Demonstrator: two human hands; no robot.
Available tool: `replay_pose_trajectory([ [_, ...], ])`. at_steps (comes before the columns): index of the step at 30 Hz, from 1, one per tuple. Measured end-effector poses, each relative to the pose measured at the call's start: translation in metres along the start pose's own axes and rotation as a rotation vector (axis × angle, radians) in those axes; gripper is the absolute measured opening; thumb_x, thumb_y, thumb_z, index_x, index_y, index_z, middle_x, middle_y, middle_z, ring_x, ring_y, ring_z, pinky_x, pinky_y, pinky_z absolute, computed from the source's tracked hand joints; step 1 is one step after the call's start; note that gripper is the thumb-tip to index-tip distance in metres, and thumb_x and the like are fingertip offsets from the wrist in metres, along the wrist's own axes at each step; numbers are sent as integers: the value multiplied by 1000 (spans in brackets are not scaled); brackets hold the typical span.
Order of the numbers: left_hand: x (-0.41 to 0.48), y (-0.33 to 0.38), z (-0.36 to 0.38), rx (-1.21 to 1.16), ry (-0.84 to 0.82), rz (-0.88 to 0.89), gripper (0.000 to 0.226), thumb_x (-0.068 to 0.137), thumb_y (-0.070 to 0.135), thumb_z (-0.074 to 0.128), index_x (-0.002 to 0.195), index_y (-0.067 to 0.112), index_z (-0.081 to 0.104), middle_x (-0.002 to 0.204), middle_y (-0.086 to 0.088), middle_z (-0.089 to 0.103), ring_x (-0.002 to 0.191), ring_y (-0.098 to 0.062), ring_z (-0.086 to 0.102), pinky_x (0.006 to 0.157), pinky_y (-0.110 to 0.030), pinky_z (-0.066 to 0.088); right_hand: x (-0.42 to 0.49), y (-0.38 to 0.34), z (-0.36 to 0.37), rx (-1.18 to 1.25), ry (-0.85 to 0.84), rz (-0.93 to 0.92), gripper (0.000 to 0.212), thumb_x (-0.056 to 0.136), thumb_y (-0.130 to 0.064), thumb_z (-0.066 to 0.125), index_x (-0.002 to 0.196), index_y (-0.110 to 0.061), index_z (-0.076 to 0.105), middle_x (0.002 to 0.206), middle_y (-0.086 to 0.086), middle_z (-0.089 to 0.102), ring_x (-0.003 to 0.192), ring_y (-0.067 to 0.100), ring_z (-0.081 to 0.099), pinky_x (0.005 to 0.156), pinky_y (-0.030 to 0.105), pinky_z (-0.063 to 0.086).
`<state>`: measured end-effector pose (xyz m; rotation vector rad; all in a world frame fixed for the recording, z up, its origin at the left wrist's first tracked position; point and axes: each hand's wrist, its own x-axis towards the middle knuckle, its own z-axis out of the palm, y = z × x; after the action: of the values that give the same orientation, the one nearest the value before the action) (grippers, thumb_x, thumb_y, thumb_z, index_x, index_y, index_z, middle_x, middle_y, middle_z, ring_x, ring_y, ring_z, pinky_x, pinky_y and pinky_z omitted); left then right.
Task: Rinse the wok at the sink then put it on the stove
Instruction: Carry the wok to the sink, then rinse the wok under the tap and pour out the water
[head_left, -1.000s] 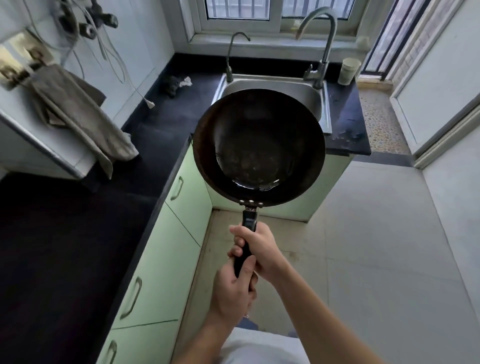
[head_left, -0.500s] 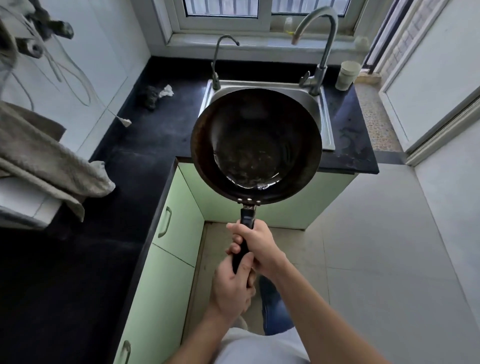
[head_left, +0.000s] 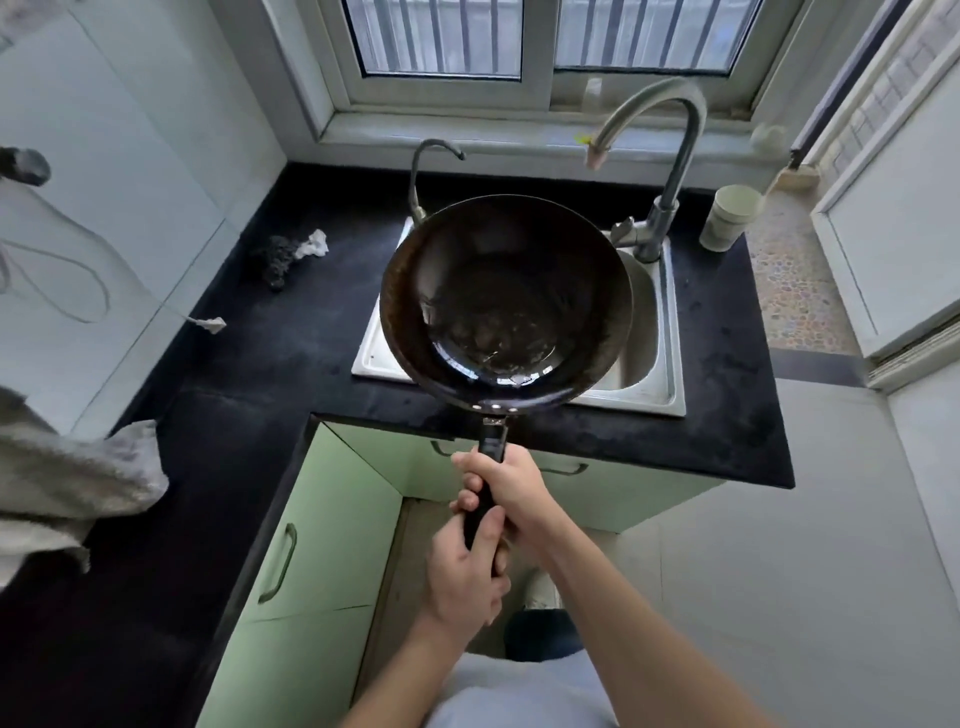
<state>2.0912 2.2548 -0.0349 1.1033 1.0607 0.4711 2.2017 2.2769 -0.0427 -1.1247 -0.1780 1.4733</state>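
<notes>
Black counter (head_left: 291, 343) wraps the corner under the window, and you stand at its inner angle. Your right hand (head_left: 506, 486) is curled round the handle (head_left: 492, 441) up near the bowl. Your left hand (head_left: 467, 577) is wrapped round the butt end just behind it, thumb along the top, and the two hands touch. From them the handle runs straight away from you, with the wok (head_left: 506, 301) at its far end. You hold it in the air over the left and middle of the sink (head_left: 647, 332), mouth tipped toward you so the dark bowl shows. Something glints at its low near side; water or oil, you cannot tell. The tap (head_left: 672, 171) stands at the sink's far right corner, its spout ending beyond the wok's far rim and to the right, with no water running. So the rinse looks not yet begun: the bowl likely has to go right and down to sit under that spout. Your right hand is the nearer one to the tap, so freeing it would leave the left carrying a long, nose-heavy load. No stove is in view
</notes>
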Motion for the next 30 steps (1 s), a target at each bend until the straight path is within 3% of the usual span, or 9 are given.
replay_pose_trajectory([
  [12,74,3,20,47,40,-97,32,98,23,52,71,7,46,50,-4,43,31,-15,34,31,-18,27,64,-22,-32,48,72,85,37,94,-1,60,65,-16,43,52,0,41,41,14,43,54,30,51],
  [30,151,0,2,124,-73,-190,29,97,26,54,72,12,50,52,-5,45,35,-16,35,34,-22,26,132,-27,-43,109,164,117,37,96,-3,60,64,-16,46,52,-1,43,42,13,44,56,33,53],
])
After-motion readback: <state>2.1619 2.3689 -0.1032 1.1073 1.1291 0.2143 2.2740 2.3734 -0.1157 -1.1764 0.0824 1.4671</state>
